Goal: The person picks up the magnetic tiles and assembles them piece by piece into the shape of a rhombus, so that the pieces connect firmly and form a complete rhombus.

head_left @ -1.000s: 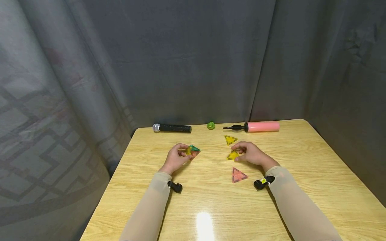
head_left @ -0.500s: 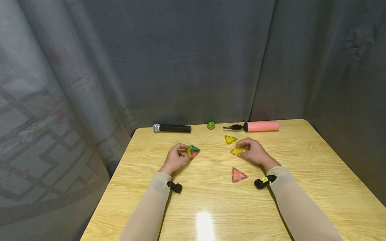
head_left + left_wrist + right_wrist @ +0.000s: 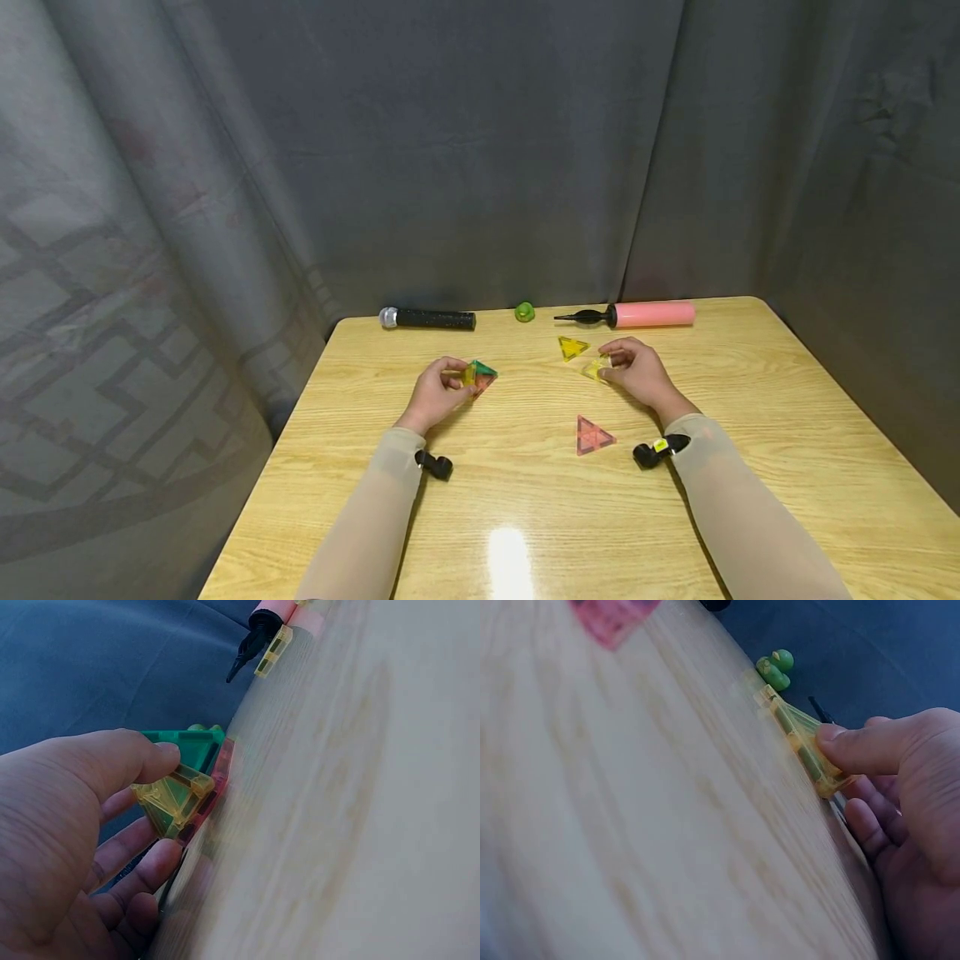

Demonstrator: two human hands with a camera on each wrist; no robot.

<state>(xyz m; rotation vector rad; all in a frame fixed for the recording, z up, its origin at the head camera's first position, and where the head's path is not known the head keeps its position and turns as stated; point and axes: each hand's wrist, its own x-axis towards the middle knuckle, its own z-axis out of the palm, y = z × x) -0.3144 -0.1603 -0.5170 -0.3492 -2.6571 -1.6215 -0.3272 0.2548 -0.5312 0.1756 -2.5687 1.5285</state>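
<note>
On the left of the table, my left hand (image 3: 437,393) grips a small group of see-through triangular magnetic tiles. In the left wrist view a yellow tile (image 3: 176,799) leans beside a green tile (image 3: 195,740), and a red tile (image 3: 223,766) lies along the bottom edge. Thumb and fingers of my right hand (image 3: 641,375) pinch another yellow triangular magnetic tile (image 3: 596,367), which stands tilted with its lower edge close to the tabletop in the right wrist view. Part of that tile is hidden by the thumb. A loose yellow tile (image 3: 573,348) lies just behind it.
Nearer the front, a pink-red triangular tile (image 3: 594,436) lies flat on the wooden table (image 3: 450,533). Along the back edge are a black microphone (image 3: 437,319), a small green toy (image 3: 525,312) and a pink hand pump (image 3: 652,314). Grey curtains (image 3: 480,150) hang behind.
My right hand has moved to the right and slightly back, taking the pinched yellow tile along and tilting it. My left hand and its tiles stay in place.
</note>
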